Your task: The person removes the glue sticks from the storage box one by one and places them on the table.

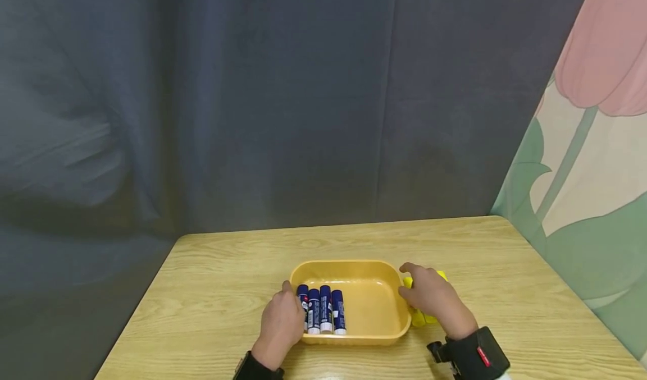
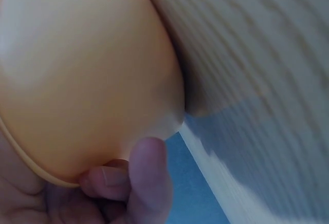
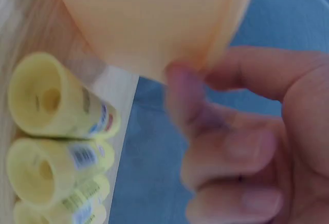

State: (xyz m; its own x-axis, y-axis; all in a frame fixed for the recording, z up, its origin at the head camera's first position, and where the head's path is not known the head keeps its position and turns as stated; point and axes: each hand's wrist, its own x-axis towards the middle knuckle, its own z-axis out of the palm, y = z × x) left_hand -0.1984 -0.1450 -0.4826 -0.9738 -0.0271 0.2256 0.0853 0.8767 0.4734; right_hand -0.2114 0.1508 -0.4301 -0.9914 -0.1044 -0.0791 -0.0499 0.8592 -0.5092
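I see a light wooden table [image 1: 505,268] with a pale oak grain and rounded far corners, set against a dark grey curtain. Directly on it, near the front edge and about midway across, sits a shallow yellow-orange plastic tray [image 1: 369,268] with rounded corners; in my left wrist view its outer wall [image 2: 87,75] meets the wood grain. Just beside the tray's right end, a small cluster of yellow glue sticks [image 1: 417,317] lies on the tabletop; my right wrist view shows them [image 3: 56,106] stacked side by side on the wood, their round ends facing the camera, close to the tray wall [image 3: 154,18].
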